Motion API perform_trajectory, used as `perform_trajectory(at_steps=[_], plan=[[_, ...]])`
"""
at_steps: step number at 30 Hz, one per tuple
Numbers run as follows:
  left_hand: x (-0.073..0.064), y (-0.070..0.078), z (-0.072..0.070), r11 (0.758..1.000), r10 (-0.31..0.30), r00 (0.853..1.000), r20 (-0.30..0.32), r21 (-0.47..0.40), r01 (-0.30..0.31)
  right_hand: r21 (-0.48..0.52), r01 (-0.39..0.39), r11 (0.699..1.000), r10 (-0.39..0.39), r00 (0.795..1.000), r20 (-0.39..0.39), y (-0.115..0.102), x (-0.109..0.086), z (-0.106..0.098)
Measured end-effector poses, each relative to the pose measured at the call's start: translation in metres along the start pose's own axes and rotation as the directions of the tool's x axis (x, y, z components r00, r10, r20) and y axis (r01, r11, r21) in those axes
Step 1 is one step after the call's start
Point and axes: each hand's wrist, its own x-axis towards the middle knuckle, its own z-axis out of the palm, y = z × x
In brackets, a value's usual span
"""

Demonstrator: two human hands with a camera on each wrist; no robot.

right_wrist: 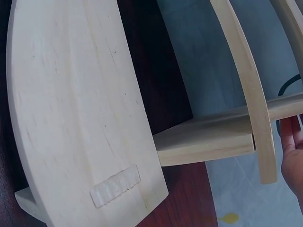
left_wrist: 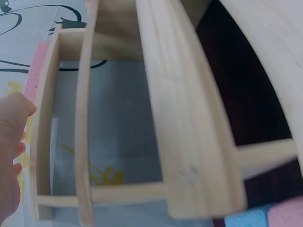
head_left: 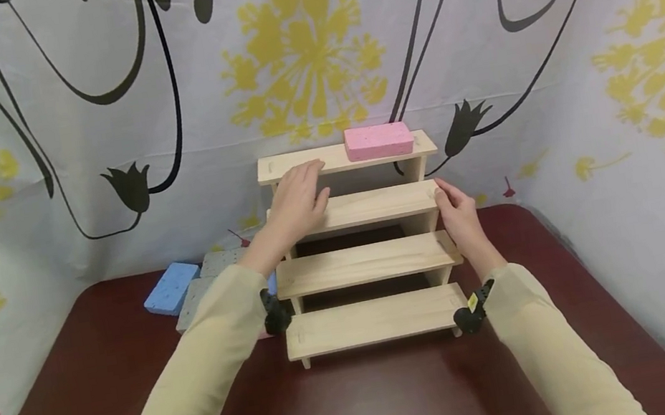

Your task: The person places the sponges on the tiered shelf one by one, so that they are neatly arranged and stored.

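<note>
A pale wooden four-step rack (head_left: 374,261) stands on the dark red table. On the right part of its top step lies a pink sponge (head_left: 379,141). My left hand (head_left: 295,202) is over the left part of the upper steps, fingers extended and nothing held; whether it touches the wood is unclear. In the left wrist view that hand (left_wrist: 12,142) shows beside the top step, below the sponge's edge (left_wrist: 37,71). My right hand (head_left: 462,219) grips the rack's right side at the second step from the top; its fingers (right_wrist: 286,135) are partly hidden by wood.
To the left of the rack lie a blue sponge (head_left: 172,289) and grey sponges (head_left: 194,303), partly covered by the left sleeve (head_left: 212,357). Bits of blue and pink show behind that forearm. Patterned cloth (head_left: 193,113) hangs close behind the rack and along the sides.
</note>
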Motion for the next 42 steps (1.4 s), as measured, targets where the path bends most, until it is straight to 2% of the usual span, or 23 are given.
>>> perform_trajectory(at_steps=[5,8,12,18,22,32,36,42], plan=[[-0.021,-0.013,0.001,0.999,0.027,0.998,-0.055,-0.03,-0.028,0.019,-0.015,1.0,0.015,1.0,-0.001,0.0,0.002,0.001],[-0.032,-0.022,0.002,0.997,0.042,0.995,-0.095,-0.057,-0.048,0.033,-0.03,0.999,0.03,1.0,-0.004,-0.009,-0.003,0.002],[-0.045,-0.031,0.004,0.997,0.058,0.989,-0.138,-0.051,-0.066,0.046,-0.044,0.998,0.045,0.999,-0.012,-0.014,-0.004,0.002],[-0.057,-0.043,0.007,0.997,0.042,0.988,-0.15,-0.056,-0.051,0.007,-0.051,0.999,0.051,0.998,-0.03,-0.003,0.003,0.002],[-0.065,-0.05,0.006,0.998,0.012,0.991,-0.135,-0.065,-0.021,0.003,-0.042,0.999,0.042,0.998,-0.038,-0.002,0.003,0.003],[-0.09,-0.071,0.004,0.991,-0.114,0.99,-0.08,-0.082,0.108,0.017,-0.046,0.999,0.047,0.998,-0.049,-0.004,0.004,0.004],[-0.104,-0.08,0.007,0.986,-0.154,0.988,-0.019,-0.059,0.153,0.022,-0.051,0.998,0.052,0.998,-0.032,-0.003,0.004,0.003],[-0.127,-0.092,0.016,0.978,-0.199,0.976,0.086,-0.046,0.203,0.04,-0.049,0.998,0.049,0.999,-0.018,-0.002,0.005,0.003]])
